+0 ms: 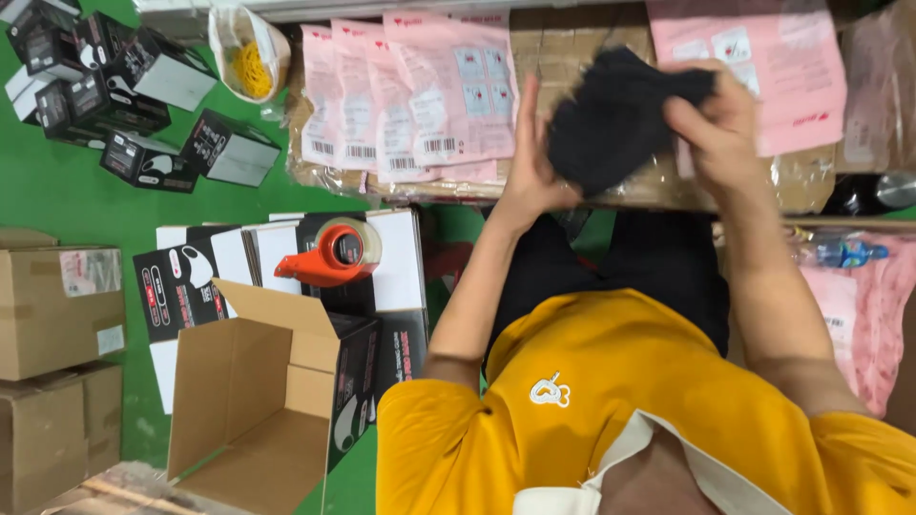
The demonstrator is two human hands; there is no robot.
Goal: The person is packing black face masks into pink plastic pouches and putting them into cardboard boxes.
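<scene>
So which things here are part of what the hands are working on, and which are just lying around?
In hand:
left hand
right hand
black fabric bundle, held between both hands
pink flat packets on the bench just beyond

Lying about:
orange tape dispenser
open cardboard box
small black and white cartons
bag of yellow rubber bands
plastic bottle

Pink pouches (420,95) lie on cardboard-covered bench (572,48)

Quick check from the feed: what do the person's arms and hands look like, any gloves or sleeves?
Both hands are bare: no gloves on the left hand or the right hand. The forearms are uncovered. Short yellow sleeves of a yellow shirt end above the elbows. No watch, rings or wristbands show.
</scene>
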